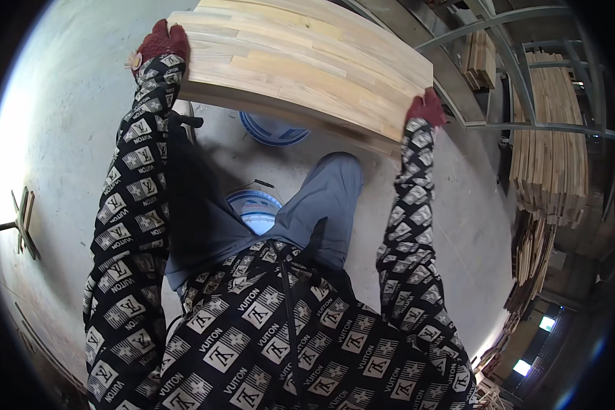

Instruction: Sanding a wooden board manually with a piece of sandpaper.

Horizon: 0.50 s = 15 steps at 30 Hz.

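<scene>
A broad, pale wooden panel (301, 51) of joined strips spans the far middle, its near edge tilted down to the right. My left hand (162, 46), in a dark red glove, is closed on its left edge. At the right end, near the close corner, my right hand (425, 109) grips the other edge in a matching glove. The fingertips of both hands are partly hidden. Beneath the near edge lies a darker band of wood; whether this is a second board I cannot tell.
A blue-and-white bucket (277, 130) shows partly under the panel, and another blue-rimmed bucket (256, 210) is between my legs. Metal racks (526, 89) and stacked boards (550, 150) stand at the right. A crossed wooden stand (24, 222) is on the floor at left.
</scene>
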Available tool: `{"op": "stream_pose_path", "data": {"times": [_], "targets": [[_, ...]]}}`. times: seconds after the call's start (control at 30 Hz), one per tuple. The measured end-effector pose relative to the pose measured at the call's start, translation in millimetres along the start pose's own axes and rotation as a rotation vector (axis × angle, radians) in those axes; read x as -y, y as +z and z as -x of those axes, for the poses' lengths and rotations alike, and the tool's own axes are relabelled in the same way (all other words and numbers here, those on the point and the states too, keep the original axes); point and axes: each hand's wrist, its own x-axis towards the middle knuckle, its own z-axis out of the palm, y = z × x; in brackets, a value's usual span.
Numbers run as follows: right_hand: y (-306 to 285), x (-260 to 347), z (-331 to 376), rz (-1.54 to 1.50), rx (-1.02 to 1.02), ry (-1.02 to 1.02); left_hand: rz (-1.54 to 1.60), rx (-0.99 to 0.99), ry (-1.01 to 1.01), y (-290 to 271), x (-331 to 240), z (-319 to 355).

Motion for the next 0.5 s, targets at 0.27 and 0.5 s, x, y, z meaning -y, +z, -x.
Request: {"op": "stream_pose_path", "data": {"times": [0.27,0.5], "targets": [[-24.9,232.3,98.2,-0.341,0.133,-0.629,-0.015,0.006,0.019,6.1,6.3,-5.3],[-14.4,103.1,60.3,-0.468,-0.213,-0.513,-0.016,0.014,0.028,7.0,7.3,-5.5]]}}
